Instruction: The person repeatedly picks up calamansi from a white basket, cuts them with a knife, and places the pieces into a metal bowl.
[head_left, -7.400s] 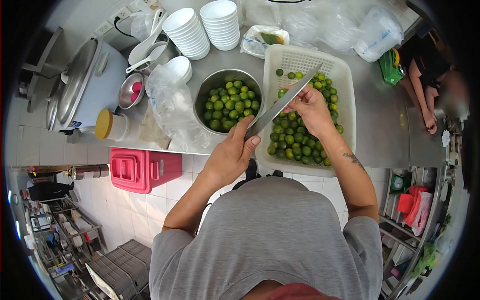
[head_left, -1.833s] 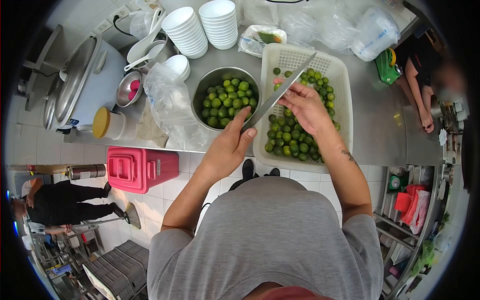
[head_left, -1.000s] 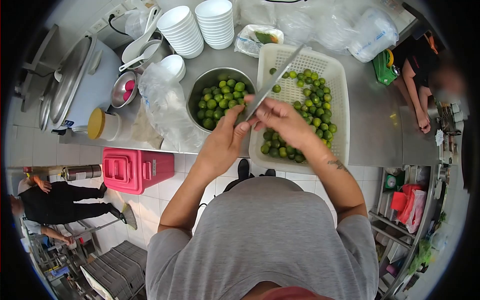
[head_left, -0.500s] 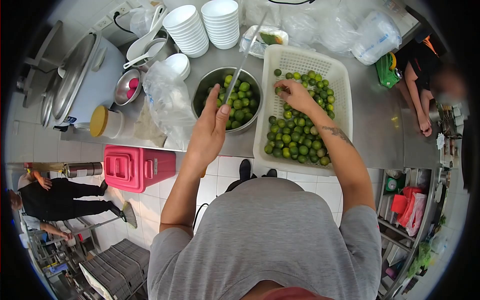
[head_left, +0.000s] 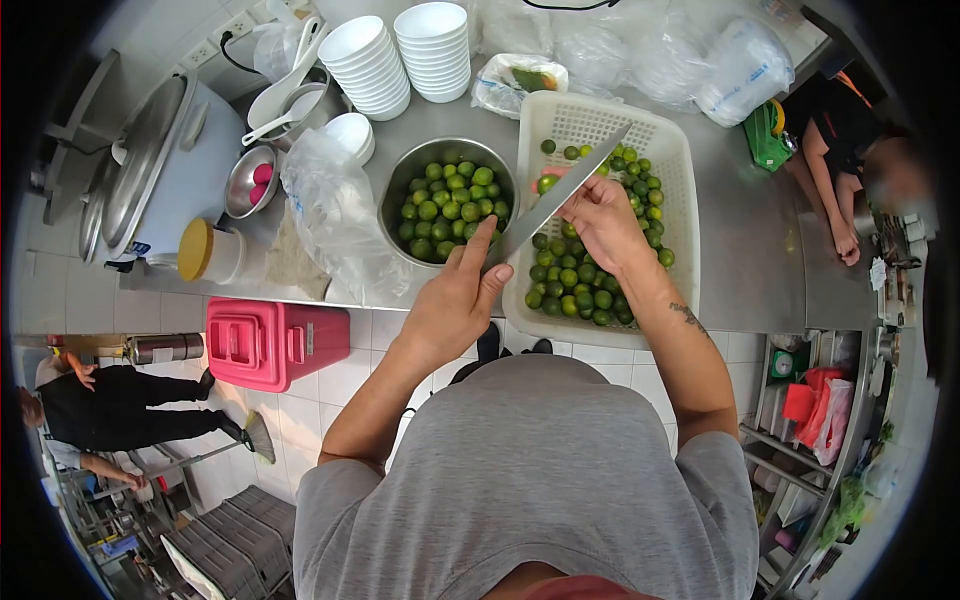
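Note:
My left hand (head_left: pixel 455 305) grips a long knife (head_left: pixel 565 195) whose handle is hidden in the palm. Its blade slants up and to the right, across the front of my right hand (head_left: pixel 603 222). Between the fingertips of that right hand is a green lime (head_left: pixel 547 183), partly covered by the blade. Under both the blade and the right hand is a white plastic basket (head_left: pixel 683 280) with many loose limes. Left of it, a metal bowl (head_left: pixel 388 215) full of limes stands just beyond my left fingers.
Stacked white bowls (head_left: pixel 432 50), a clear plastic bag (head_left: pixel 340 215) and a small metal bowl (head_left: pixel 232 190) with pink items sit on the steel counter (head_left: pixel 755 240). A red bin (head_left: pixel 275 345) stands on the floor. One person (head_left: pixel 835 170) is at the right, another (head_left: pixel 110 400) at the left.
The knife has swung from over the metal bowl to the right, over the basket. My left hand moved down and right; my right hand came lower, bringing a lime to the blade.

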